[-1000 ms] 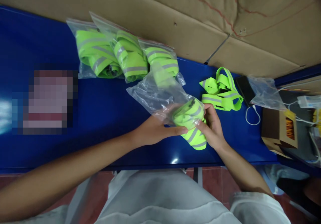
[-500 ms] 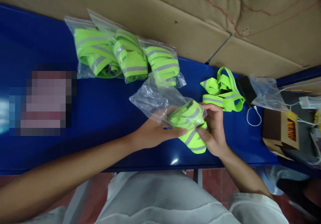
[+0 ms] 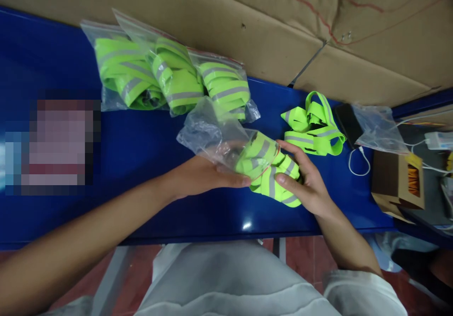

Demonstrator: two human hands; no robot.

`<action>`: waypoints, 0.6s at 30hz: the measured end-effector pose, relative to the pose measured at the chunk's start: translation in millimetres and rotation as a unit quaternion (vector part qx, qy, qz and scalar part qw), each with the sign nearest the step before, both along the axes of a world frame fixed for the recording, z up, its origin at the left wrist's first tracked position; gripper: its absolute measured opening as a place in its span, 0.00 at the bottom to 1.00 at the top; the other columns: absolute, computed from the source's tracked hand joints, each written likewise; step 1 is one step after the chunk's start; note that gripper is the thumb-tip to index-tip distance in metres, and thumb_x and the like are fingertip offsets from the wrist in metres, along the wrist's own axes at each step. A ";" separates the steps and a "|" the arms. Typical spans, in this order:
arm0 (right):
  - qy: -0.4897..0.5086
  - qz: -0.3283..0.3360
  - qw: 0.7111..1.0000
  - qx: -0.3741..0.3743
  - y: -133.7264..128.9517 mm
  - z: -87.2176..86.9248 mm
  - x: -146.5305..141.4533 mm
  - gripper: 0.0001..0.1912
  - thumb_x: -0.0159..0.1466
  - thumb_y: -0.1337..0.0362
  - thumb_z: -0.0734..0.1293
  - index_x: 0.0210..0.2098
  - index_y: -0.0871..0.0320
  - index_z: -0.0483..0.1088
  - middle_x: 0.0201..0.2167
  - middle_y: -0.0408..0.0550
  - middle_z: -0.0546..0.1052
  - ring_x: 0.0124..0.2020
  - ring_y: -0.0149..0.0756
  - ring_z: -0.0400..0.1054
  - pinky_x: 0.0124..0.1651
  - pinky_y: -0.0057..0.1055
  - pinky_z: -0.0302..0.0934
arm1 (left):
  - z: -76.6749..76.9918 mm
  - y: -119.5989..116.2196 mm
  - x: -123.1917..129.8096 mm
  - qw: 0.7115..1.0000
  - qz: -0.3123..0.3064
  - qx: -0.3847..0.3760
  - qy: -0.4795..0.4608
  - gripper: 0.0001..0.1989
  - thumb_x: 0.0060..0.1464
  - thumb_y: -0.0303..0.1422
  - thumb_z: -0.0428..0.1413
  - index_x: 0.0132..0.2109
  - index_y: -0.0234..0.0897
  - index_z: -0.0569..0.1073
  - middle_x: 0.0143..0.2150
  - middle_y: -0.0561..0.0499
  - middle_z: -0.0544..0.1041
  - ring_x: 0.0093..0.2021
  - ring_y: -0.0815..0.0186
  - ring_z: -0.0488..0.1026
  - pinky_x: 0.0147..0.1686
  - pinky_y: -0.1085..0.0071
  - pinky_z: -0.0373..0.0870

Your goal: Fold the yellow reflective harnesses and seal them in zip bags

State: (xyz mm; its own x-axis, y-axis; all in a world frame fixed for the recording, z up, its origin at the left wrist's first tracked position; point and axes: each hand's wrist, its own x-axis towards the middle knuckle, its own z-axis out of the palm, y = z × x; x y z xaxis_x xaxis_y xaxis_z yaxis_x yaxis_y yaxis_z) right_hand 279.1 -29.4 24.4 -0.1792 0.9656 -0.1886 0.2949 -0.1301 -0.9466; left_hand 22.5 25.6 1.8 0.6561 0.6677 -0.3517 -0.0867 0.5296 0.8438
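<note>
My left hand holds a clear plastic bag by its mouth, thumb in front and the other fingers behind the film. A bundle of neon-yellow strap with grey stripes lies partly inside the bag, its lower right part outside. My right hand grips that outer part between thumb and fingers. Beyond the hands stand filled bags of the same strap: one at the left, one in the middle and one at the right.
A loose neon strap lies on the blue table. Right of it are a black phone-like object, an empty-looking plastic bag, a white cable and a cardboard box. Cardboard lines the back. A blurred-out item is left.
My left hand has shifted slightly left with the bag. My right hand has moved a little right on the strap bundle, which now lies more level and spreads wider outside the bag's mouth.
</note>
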 end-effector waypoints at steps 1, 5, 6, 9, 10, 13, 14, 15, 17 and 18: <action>-0.002 0.020 1.000 -0.011 0.3 2.0 1.6 0.38 0.65 0.55 0.75 0.71 0.45 0.60 0.54 0.47 0.79 0.49 0.43 0.76 0.48 0.37 0.73 | -0.2 -1.3 -0.4 1.000 -0.005 -0.014 -0.005 0.42 0.44 0.34 0.75 0.65 0.43 0.69 0.59 0.45 0.80 0.61 0.49 0.76 0.59 0.53 0.74; -0.048 0.092 0.994 0.016 1.3 6.1 3.4 0.39 0.67 0.57 0.74 0.73 0.42 0.57 0.62 0.45 0.75 0.57 0.45 0.74 0.57 0.40 0.72 | -1.1 -6.9 1.8 1.000 -0.016 0.005 0.003 0.50 0.42 0.35 0.76 0.69 0.46 0.63 0.64 0.45 0.76 0.65 0.49 0.72 0.63 0.53 0.71; -0.060 0.104 0.992 0.035 1.3 6.0 3.0 0.36 0.68 0.58 0.73 0.72 0.43 0.61 0.64 0.45 0.74 0.60 0.46 0.72 0.60 0.40 0.70 | -0.6 -7.7 2.6 1.000 -0.018 0.019 0.007 0.48 0.43 0.34 0.75 0.69 0.44 0.64 0.65 0.44 0.75 0.66 0.49 0.71 0.64 0.54 0.70; -0.072 0.087 0.991 0.073 1.3 4.7 2.5 0.27 0.68 0.58 0.73 0.65 0.46 0.69 0.60 0.44 0.77 0.59 0.45 0.73 0.61 0.40 0.70 | 2.2 -8.9 5.1 0.999 -0.015 0.023 -0.018 0.40 0.49 0.32 0.72 0.66 0.39 0.65 0.64 0.44 0.75 0.65 0.51 0.72 0.64 0.57 0.69; -0.072 0.069 0.992 0.079 1.4 4.1 2.7 0.26 0.68 0.58 0.73 0.64 0.47 0.71 0.59 0.44 0.77 0.58 0.44 0.73 0.61 0.40 0.70 | 2.8 -9.3 6.0 0.999 -0.010 0.010 -0.036 0.39 0.50 0.31 0.71 0.66 0.39 0.65 0.64 0.45 0.75 0.65 0.51 0.72 0.63 0.58 0.70; -0.066 0.022 0.994 0.084 2.4 2.4 3.1 0.25 0.66 0.56 0.74 0.62 0.46 0.73 0.58 0.43 0.78 0.58 0.45 0.73 0.60 0.40 0.70 | 2.0 -11.3 9.3 0.996 -0.009 -0.039 -0.083 0.42 0.50 0.28 0.71 0.68 0.39 0.62 0.63 0.45 0.76 0.65 0.52 0.73 0.60 0.60 0.73; -0.064 0.009 0.994 0.082 2.9 1.7 2.7 0.25 0.66 0.55 0.75 0.62 0.47 0.73 0.57 0.44 0.79 0.57 0.45 0.74 0.60 0.40 0.70 | 1.2 -12.2 10.6 0.995 -0.010 -0.048 -0.090 0.43 0.50 0.27 0.71 0.69 0.40 0.61 0.63 0.45 0.77 0.64 0.52 0.73 0.60 0.60 0.73; -0.063 -0.002 0.995 0.082 3.4 0.9 1.9 0.25 0.66 0.54 0.75 0.61 0.47 0.73 0.56 0.44 0.79 0.57 0.45 0.74 0.59 0.40 0.70 | 0.6 -13.1 11.7 0.994 -0.012 -0.052 -0.095 0.42 0.50 0.27 0.71 0.69 0.40 0.62 0.63 0.45 0.77 0.64 0.52 0.73 0.61 0.59 0.72; -0.066 -0.022 0.993 0.093 4.7 -1.3 -0.6 0.26 0.65 0.53 0.75 0.61 0.47 0.73 0.55 0.45 0.79 0.56 0.45 0.74 0.57 0.40 0.71 | 0.3 -15.0 13.8 0.994 -0.005 -0.053 -0.100 0.39 0.51 0.27 0.70 0.67 0.41 0.65 0.62 0.47 0.78 0.64 0.53 0.74 0.62 0.60 0.71; -0.068 -0.028 0.992 0.101 5.4 -2.9 -2.1 0.25 0.65 0.52 0.75 0.60 0.48 0.73 0.55 0.45 0.79 0.55 0.45 0.74 0.56 0.40 0.71 | 0.7 -15.7 14.6 0.994 0.000 -0.053 -0.100 0.37 0.51 0.27 0.70 0.66 0.41 0.66 0.61 0.47 0.78 0.64 0.53 0.74 0.62 0.60 0.71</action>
